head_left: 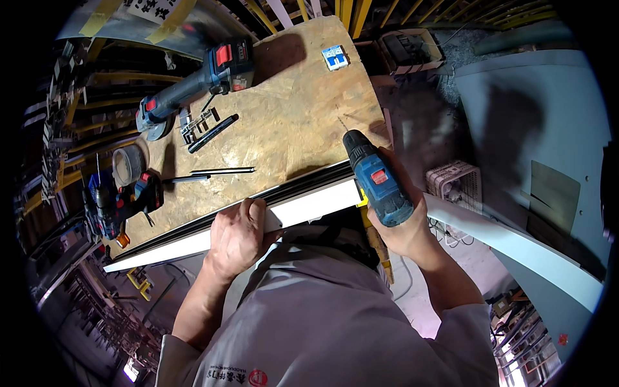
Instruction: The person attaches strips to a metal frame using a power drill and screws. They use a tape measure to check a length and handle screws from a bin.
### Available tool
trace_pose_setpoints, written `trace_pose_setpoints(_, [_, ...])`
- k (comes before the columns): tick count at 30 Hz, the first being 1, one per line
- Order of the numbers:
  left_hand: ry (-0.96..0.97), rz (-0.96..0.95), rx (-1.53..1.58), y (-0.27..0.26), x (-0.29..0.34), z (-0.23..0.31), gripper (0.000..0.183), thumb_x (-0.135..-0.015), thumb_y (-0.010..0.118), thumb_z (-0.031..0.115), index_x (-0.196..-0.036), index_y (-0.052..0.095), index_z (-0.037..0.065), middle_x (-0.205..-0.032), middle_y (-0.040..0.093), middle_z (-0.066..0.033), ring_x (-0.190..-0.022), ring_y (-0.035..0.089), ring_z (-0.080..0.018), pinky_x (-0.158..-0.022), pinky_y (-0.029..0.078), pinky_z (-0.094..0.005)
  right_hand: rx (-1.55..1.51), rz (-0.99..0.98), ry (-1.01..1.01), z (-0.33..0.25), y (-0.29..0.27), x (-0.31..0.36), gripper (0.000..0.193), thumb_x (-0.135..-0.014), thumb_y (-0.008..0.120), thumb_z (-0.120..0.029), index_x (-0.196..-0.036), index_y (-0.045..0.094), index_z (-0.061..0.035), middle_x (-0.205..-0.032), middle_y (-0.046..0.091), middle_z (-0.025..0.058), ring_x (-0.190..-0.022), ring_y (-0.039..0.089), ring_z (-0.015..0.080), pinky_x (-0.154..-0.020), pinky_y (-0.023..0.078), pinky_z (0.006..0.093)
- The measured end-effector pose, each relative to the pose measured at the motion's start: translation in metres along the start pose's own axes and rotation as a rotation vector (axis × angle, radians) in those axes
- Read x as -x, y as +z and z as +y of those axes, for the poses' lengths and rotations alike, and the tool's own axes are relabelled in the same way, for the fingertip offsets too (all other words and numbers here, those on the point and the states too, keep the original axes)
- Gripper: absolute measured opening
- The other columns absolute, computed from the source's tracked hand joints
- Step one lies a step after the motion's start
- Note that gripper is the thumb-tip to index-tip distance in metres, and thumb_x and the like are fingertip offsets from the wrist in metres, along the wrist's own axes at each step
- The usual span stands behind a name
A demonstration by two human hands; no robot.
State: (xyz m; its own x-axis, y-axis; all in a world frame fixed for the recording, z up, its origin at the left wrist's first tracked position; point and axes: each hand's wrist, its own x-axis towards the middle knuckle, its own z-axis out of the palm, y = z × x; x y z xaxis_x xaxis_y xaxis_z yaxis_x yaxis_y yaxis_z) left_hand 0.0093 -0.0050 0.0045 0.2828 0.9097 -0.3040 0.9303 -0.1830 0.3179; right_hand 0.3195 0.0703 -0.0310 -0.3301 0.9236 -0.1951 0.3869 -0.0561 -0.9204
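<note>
My left hand (237, 233) is closed over a long white metal profile (316, 203) with black grooves, which lies along the near edge of the wooden workbench (290, 109). Its fingers curl over the top, and the thumb side is partly hidden. In my right hand (412, 229) I hold a blue and black cordless drill (382, 184) by its handle, beside the profile's right end. The drill's thin bit (342, 120) points away from me over the right side of the bench, apart from the profile.
An angle grinder (193, 87), metal fittings (198, 126), a black marker (213, 133), and a small blue-and-white box (335, 57) lie on the bench. Another power drill (103, 200) and a tape roll (127, 164) sit at left. A plastic crate (454, 184) stands right.
</note>
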Motion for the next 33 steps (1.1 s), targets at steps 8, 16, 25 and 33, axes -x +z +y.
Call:
trace_pose_setpoints(8, [0.007, 0.047, 0.022, 0.003, 0.001, 0.0, 0.067, -0.076, 0.093, 0.033, -0.124, 0.062, -0.002, -0.101, 0.067, -0.0185, -0.082, 0.069, -0.0378, -0.07, 0.054, -0.0464, -0.005, 0.057, -0.024, -0.004, -0.001, -0.002, 0.084, -0.086, 0.078, 0.002, -0.161, 0.041, -0.003, -0.128, 0.073, 0.0185, -0.115, 0.073, 0.0252, -0.101, 0.056, 0.0369])
trace_pose_setpoints(16, [0.038, 0.074, 0.057, 0.003, -0.003, -0.003, 0.063, -0.077, 0.091, 0.032, -0.12, 0.061, -0.004, -0.1, 0.067, -0.0195, -0.086, 0.069, -0.0378, -0.074, 0.056, -0.0464, -0.078, 0.058, 0.022, 0.005, 0.007, 0.003, 0.085, -0.083, 0.077, 0.004, -0.161, 0.042, -0.001, -0.13, 0.071, 0.0179, -0.114, 0.072, 0.0247, -0.102, 0.055, 0.0354])
trace_pose_setpoints(25, [0.039, 0.11, 0.078, 0.008, 0.004, -0.008, 0.051, -0.081, 0.086, 0.037, -0.11, 0.065, 0.0, -0.091, 0.065, -0.0158, -0.082, 0.068, -0.0348, -0.072, 0.056, -0.0447, -0.247, 0.075, 0.274, -0.078, -0.03, 0.056, 0.08, -0.09, 0.066, 0.012, -0.164, 0.042, -0.0073, -0.13, 0.066, 0.0141, -0.103, 0.071, 0.0199, -0.084, 0.06, 0.0297])
trace_pose_setpoints(33, [0.046, 0.172, 0.098, 0.009, 0.001, -0.005, 0.051, -0.081, 0.085, 0.039, -0.109, 0.068, 0.0, -0.089, 0.066, -0.0136, -0.082, 0.069, -0.031, -0.069, 0.057, -0.0411, 0.205, -0.413, 0.138, -0.176, -0.025, 0.081, 0.094, -0.084, 0.089, -0.01, -0.162, 0.039, 0.0014, -0.116, 0.076, 0.0168, -0.098, 0.077, 0.0229, -0.088, 0.061, 0.0351])
